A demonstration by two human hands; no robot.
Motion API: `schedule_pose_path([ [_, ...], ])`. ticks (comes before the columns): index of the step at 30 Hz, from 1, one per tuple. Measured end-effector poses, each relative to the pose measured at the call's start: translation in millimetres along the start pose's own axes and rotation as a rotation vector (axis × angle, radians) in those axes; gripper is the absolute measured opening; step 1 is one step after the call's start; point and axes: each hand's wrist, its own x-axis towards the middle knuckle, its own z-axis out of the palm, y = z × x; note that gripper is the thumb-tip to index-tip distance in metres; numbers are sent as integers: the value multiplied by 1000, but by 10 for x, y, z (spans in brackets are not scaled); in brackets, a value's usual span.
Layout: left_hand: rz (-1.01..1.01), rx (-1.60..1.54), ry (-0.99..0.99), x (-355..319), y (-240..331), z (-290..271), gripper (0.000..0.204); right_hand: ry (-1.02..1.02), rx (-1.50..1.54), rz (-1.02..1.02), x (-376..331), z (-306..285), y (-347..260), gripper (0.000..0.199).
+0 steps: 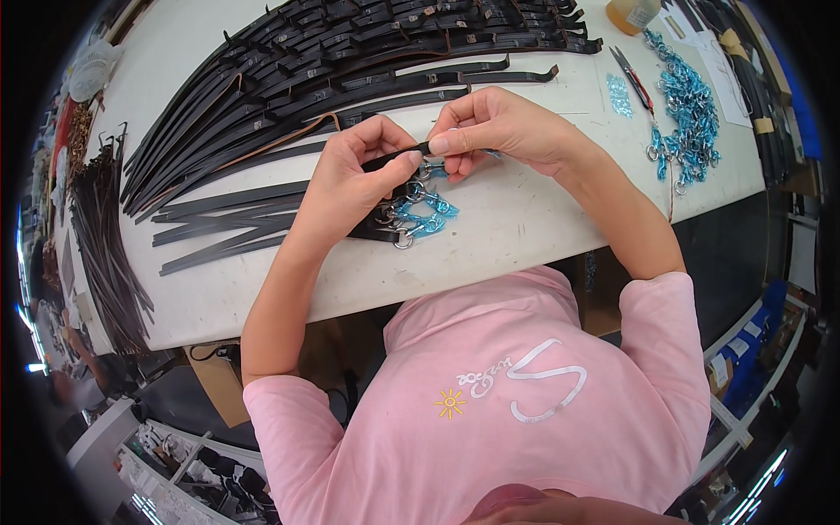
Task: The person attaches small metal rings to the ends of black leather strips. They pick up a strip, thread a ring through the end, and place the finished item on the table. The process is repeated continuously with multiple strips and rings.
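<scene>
Gloss beside matt

The black strap [392,158] you hold looks smooth and leather-like. On its near side, shiny metal rings [404,232] sit among crinkled, glossy blue plastic [430,225]. Your tabletop [525,241] is smooth and matt; your pink shirt [394,376], matt cloth.

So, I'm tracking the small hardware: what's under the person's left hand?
Flat black strips reach toward the left hand from its left, and blue-wrapped metal clips show at its lower right. Whatever lies directly beneath is covered.
</scene>
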Motion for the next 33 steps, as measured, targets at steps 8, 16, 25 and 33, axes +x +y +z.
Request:
schedule_pose_path([
  [8, -59, -43, -86, -14, 88, -87, 13, -3, 32, 22, -1, -10, -8, 21],
  [16, -44, -75, -85, -26, 39, -91, 16, -18, 31, 33, 28, -14, -1, 20],
  [25, -92, -179, -135, 16, 36, -85, 11, -35, -3, 11, 36, -14, 17, 20],
  [33, -87, -10, -146, 35, 3, -86, 13, -31, -16, 38, 38, 29, 36, 19],
])
